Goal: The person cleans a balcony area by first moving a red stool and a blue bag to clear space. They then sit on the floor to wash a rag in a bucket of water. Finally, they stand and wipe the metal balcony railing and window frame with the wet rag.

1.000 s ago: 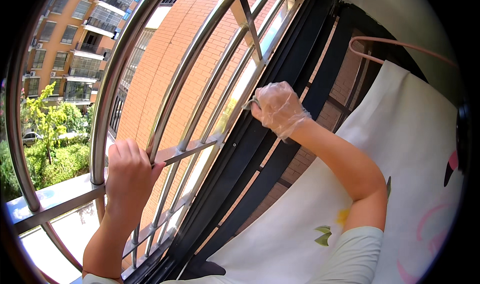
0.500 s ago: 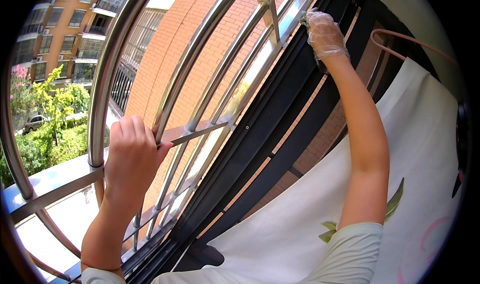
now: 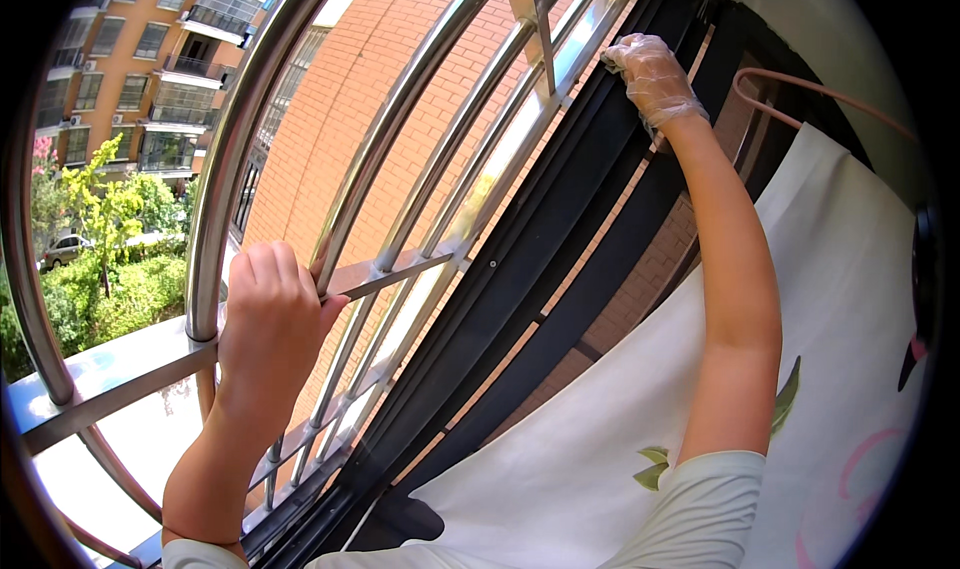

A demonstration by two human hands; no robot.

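Note:
My bare left hand [image 3: 268,324] is wrapped round the flat metal crossbar [image 3: 385,272] of a shiny window guard, its thumb lying along the bar. Upright steel tubes [image 3: 362,159] pass through this crossbar beside the fingers. A clear, wrinkled plastic glove covers my right hand [image 3: 655,81], which is raised at the upper right. Its curled fingers press against the edge of the black window frame [image 3: 560,184]. Whatever lies under those fingertips, if anything, is hidden.
A white curtain with printed leaves [image 3: 600,449] hangs at the lower right, below my right arm. A pinkish hanger-like loop [image 3: 770,77] sits near the wall. Beyond the bars stand a brick wall [image 3: 330,99], trees [image 3: 110,219] and an apartment building [image 3: 150,69].
My gloved right hand has slid slightly down along the black frame, its wrist bending a little. My left hand keeps its grip on the crossbar. The whole view has shifted slightly.

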